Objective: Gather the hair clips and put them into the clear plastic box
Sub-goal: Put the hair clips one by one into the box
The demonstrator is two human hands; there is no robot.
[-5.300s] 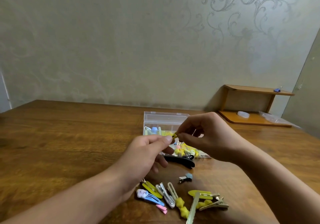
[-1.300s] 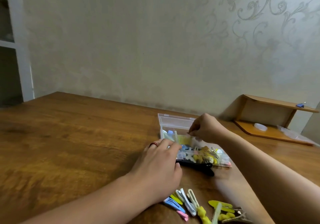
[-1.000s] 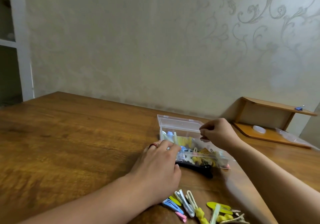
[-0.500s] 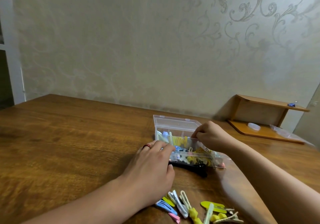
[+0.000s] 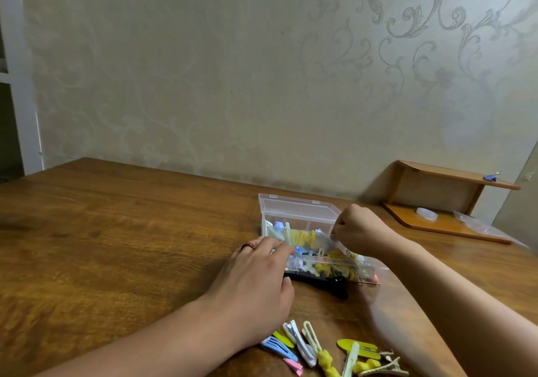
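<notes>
Left hand (image 5: 256,280) lies flat, fingers straight against the near-left corner of the clear plastic box (image 5: 302,216). Right hand (image 5: 359,231) curls over the box's right rim, at three o'clock from the clips inside (what it pinches, I cannot tell). Loose hair clips (image 5: 329,347) wait at six o'clock; black clip (image 5: 326,283) touches the box front.

Single head-worn view, looking forward and slightly down from my own eye level. The worktop (image 5: 116,231) fills the lower half of the frame; the wall (image 5: 233,70) fills the upper. My hands appear close, lower centre.
</notes>
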